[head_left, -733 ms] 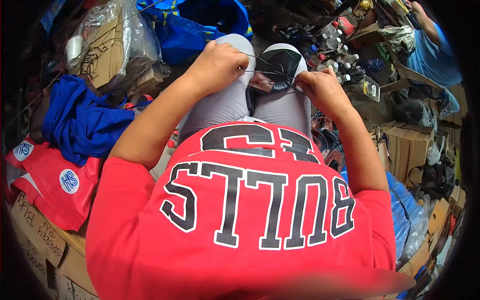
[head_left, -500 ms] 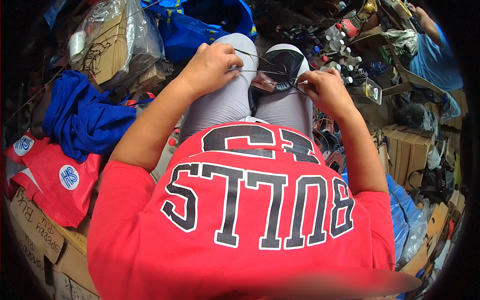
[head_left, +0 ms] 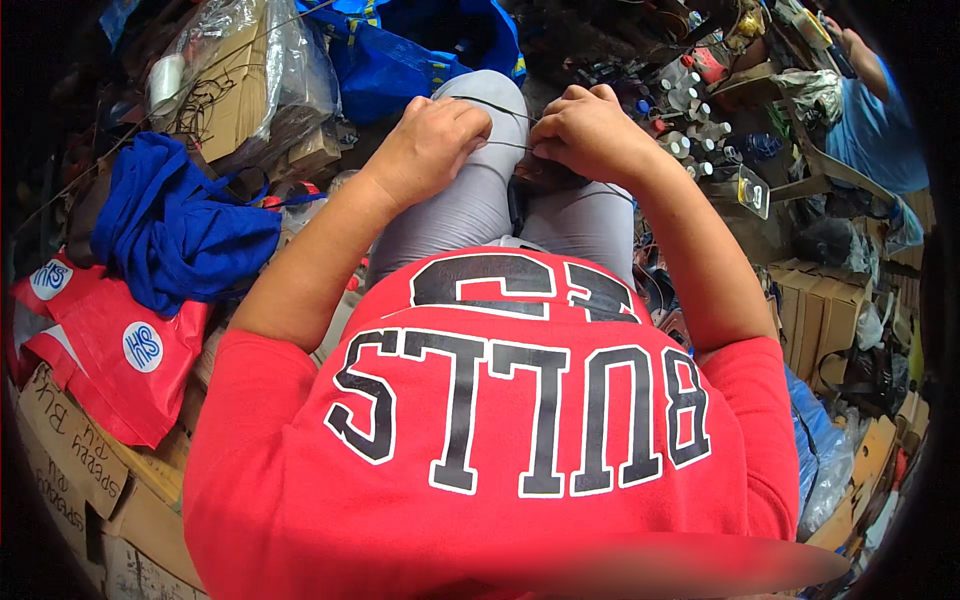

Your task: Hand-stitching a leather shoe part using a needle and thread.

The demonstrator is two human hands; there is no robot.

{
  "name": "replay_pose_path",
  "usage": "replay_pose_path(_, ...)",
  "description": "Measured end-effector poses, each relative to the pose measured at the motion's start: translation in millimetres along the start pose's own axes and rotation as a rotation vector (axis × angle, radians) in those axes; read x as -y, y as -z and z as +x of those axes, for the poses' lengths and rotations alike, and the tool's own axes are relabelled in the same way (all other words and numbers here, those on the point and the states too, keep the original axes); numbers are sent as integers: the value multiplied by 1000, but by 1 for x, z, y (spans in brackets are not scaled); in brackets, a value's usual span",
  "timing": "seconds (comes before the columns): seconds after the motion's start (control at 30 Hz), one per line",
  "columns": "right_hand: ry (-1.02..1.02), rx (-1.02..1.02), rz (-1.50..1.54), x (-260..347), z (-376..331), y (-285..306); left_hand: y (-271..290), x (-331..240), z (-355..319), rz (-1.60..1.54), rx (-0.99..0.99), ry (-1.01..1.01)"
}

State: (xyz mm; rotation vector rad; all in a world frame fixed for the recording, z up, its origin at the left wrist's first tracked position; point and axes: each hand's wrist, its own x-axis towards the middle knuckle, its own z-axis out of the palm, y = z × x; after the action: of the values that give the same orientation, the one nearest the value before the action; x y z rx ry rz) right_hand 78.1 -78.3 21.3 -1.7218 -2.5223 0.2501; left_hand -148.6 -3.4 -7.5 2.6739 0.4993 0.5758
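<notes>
Two hands (head_left: 430,145) (head_left: 585,130), one blue cloth (head_left: 170,225), one red bag (head_left: 110,350).

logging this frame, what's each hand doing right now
Left hand: closed, pinching a thin dark cord over the knee.
Right hand: closed on the same cord, over a dark item on the lap.

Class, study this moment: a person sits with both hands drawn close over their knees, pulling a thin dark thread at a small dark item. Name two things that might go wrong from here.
1. The thin thread runs taut between the left hand and right hand; a hard pull might snap it or cut into a finger.
2. The small dark item sits mostly hidden under the right hand on the grey-trousered knees; it could slip off into the clutter of small bottles beside them.
</notes>
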Motion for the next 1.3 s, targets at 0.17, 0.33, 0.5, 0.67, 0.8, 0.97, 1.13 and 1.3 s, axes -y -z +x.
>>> replay_pose_path(0.17,-60,83,20,-1,1,1,4,2,-3,92,-64,-61)
replay_pose_path(0.33,-146,56,129,-9,-1,4,6,0,-8,159,-77,-40)
replay_pose_path(0.5,-464,144,538,-18,-5,3,7,0,-21,132,-36,-34)
replay_pose_path(0.67,-175,-82,294,-16,-10,-1,16,-7,-14,-200,-297,140)
replay_pose_path(0.8,-117,-104,214,-11,-9,9,11,-20,18,-115,-223,-57)
replay_pose_path(0.97,-41,-198,222,-14,-19,8,-18,-13,37,-234,-174,-79)
replay_pose_path(1.13,-302,-253,354,-31,-60,30,-27,-12,32,-578,-171,114)
replay_pose_path(1.3,-342,-27,293,-17,-77,22,-41,-21,49,-1257,-66,353)
